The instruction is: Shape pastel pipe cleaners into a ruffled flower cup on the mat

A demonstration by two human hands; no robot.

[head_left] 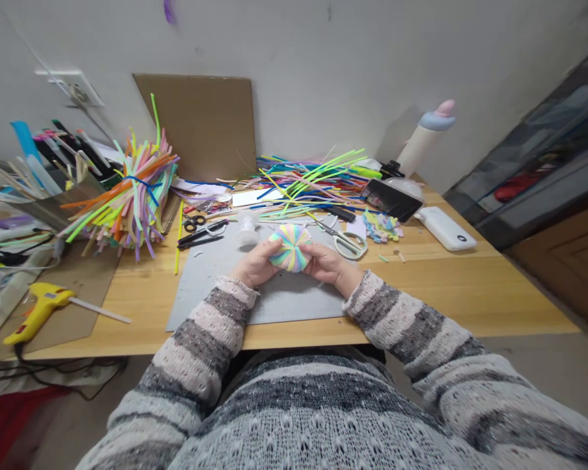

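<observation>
A round disc with pastel stripes running out from its centre is held just over the grey mat. My left hand grips its left edge, fingers closed on it. On the opposite edge my right hand is closed on the same disc. Close behind my left hand stands a clear spool. Scissors with pale handles lie beyond my right hand, near a small pile of pastel curled pieces. The fingertips behind the disc are hidden.
Bundled pipe cleaners stand at the left, above a yellow glue gun. Loose pipe cleaners lie along the back. A phone and a white power bank are at the right. Black pens lie on the mat's left corner.
</observation>
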